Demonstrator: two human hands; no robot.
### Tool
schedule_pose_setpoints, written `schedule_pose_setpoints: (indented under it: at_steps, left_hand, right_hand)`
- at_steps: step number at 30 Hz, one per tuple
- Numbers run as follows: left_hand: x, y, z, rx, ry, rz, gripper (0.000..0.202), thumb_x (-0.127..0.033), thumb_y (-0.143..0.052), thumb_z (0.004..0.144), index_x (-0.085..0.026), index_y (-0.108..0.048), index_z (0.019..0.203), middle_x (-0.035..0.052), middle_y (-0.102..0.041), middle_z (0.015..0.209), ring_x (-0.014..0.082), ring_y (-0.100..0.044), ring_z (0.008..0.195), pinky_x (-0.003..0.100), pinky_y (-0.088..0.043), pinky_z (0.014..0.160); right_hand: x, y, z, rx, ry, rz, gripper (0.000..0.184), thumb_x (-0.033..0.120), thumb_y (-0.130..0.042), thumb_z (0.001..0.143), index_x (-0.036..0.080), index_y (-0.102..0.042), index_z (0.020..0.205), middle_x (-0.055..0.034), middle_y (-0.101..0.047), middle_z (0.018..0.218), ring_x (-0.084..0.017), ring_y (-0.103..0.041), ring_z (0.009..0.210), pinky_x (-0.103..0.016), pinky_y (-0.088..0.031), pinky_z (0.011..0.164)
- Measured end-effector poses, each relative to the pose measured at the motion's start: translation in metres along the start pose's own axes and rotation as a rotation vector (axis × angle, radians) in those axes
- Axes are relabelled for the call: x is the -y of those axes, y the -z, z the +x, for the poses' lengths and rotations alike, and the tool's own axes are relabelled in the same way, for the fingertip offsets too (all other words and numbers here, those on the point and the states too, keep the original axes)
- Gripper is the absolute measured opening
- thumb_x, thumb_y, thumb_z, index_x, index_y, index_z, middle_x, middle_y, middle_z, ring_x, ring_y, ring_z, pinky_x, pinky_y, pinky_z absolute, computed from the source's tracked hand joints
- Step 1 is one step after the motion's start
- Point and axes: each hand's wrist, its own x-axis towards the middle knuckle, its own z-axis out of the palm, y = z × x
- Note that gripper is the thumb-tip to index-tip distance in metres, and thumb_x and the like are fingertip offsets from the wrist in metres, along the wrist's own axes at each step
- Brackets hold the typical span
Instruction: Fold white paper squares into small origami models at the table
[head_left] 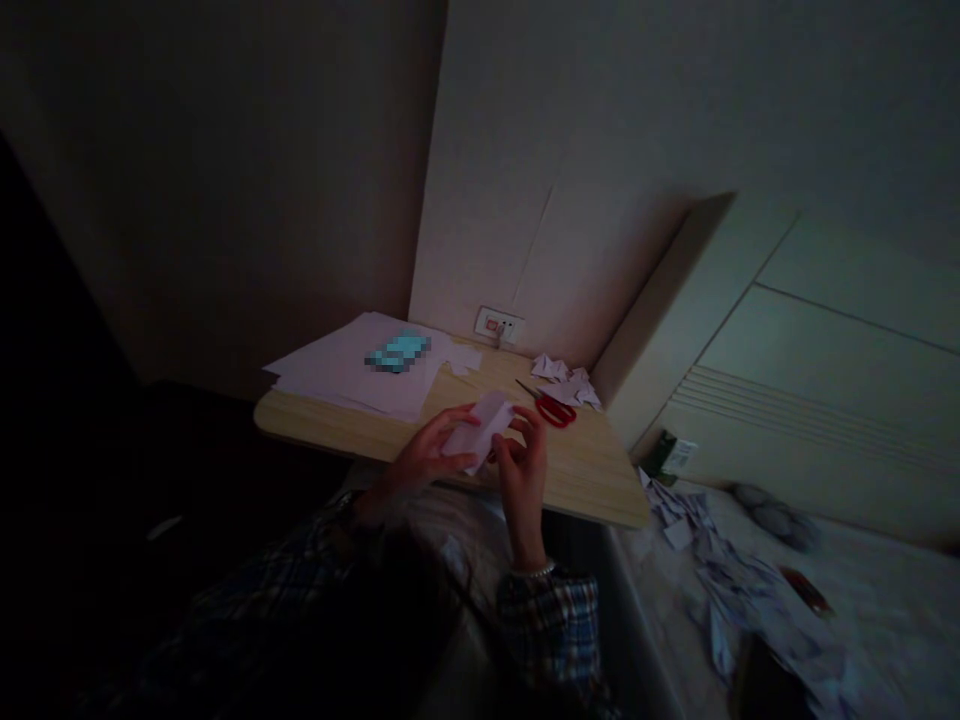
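Two hands share one small piece of pale paper (480,432), held up at the front edge of the wooden table (592,478). My left hand (424,450) grips it between fingers along its upper side and thumb below; my right hand (523,455) has a narrow hold on its right side, fingertips close together. Whether a crease sits under them I cannot tell in this dim light. To handle it well, I'd steady it with the left without buckling it, and let the right match the edges before pressing along them (lightly, since thin paper marks easily).

As for room, that front edge passes beneath my hands, so laying the paper flat would call for reaching further in. Large white sheets (330,365) take up the left side, a blurred teal item (399,352) on top. Red-handled scissors (556,411) lie just beyond my right hand, with paper pieces (553,370) behind them. I judge the right-hand stretch of wood the roomiest.
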Motion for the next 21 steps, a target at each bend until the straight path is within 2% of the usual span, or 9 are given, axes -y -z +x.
schedule_pose_setpoints:
  at_steps: [2,5,7,10,13,17,21]
  left_hand:
    - [-0.001,0.0,0.0,0.005,-0.023,0.018,0.042,-0.03,-0.075,0.061,-0.017,-0.064,0.099,0.0132,-0.047,0.139,0.0298,-0.054,0.118,0.038,-0.046,0.095]
    - [-0.002,0.002,0.0,-0.065,-0.074,0.091,0.032,-0.031,-0.069,0.07,-0.017,-0.068,0.098,0.0118,-0.052,0.135,0.0273,-0.052,0.12,0.037,-0.043,0.1]
    - [-0.001,0.006,0.001,-0.113,-0.117,0.166,0.027,-0.029,-0.069,0.07,-0.017,-0.071,0.093,0.012,-0.056,0.128,0.0263,-0.053,0.119,0.036,-0.043,0.1]
    - [0.003,0.009,0.001,-0.172,-0.162,0.244,0.02,-0.027,-0.068,0.07,-0.017,-0.073,0.086,0.0113,-0.062,0.116,0.0247,-0.058,0.11,0.035,-0.048,0.092]
    - [0.004,0.009,0.001,-0.202,-0.187,0.288,0.016,-0.024,-0.065,0.071,-0.018,-0.074,0.083,0.0093,-0.064,0.106,0.0225,-0.061,0.102,0.033,-0.051,0.086]
    - [-0.001,0.005,-0.001,-0.228,-0.195,0.288,0.015,-0.024,-0.065,0.071,-0.017,-0.072,0.081,0.0084,-0.066,0.101,0.0217,-0.061,0.099,0.032,-0.05,0.086]
    - [-0.007,0.003,-0.002,-0.293,-0.117,0.2,0.031,-0.027,-0.068,0.068,-0.015,-0.064,0.097,0.0085,-0.067,0.105,0.0216,-0.064,0.094,0.03,-0.052,0.078]
  right_hand:
    - [-0.002,0.0,0.001,0.011,0.019,-0.014,0.038,0.022,-0.059,0.077,0.024,-0.047,0.113,-0.0016,-0.056,0.099,-0.008,-0.056,0.061,-0.022,-0.048,0.057]
    - [-0.005,0.001,0.002,-0.004,0.052,-0.055,0.028,0.021,-0.059,0.076,0.022,-0.053,0.103,-0.0009,-0.059,0.088,-0.013,-0.058,0.073,-0.026,-0.048,0.066]
    - [-0.005,0.001,0.002,0.001,0.055,-0.071,0.019,0.022,-0.059,0.076,0.021,-0.056,0.095,-0.0014,-0.061,0.085,-0.014,-0.058,0.076,-0.027,-0.048,0.068]
    - [-0.001,0.0,0.002,0.021,0.047,-0.049,0.013,0.028,-0.055,0.082,0.02,-0.057,0.092,-0.002,-0.061,0.088,-0.014,-0.058,0.077,-0.027,-0.048,0.068]
    - [0.003,-0.001,0.001,-0.028,0.05,0.019,0.019,0.034,-0.048,0.087,0.022,-0.053,0.1,-0.0021,-0.061,0.091,-0.014,-0.058,0.079,-0.026,-0.049,0.066]
    - [0.001,-0.002,0.001,-0.028,0.006,0.065,0.029,0.032,-0.061,0.079,0.023,-0.05,0.105,0.0001,-0.059,0.086,-0.012,-0.057,0.07,-0.024,-0.048,0.061]
    - [-0.004,-0.002,0.002,0.008,-0.03,0.058,0.03,0.026,-0.066,0.074,0.022,-0.053,0.1,0.0011,-0.059,0.084,-0.011,-0.054,0.062,-0.024,-0.046,0.058]
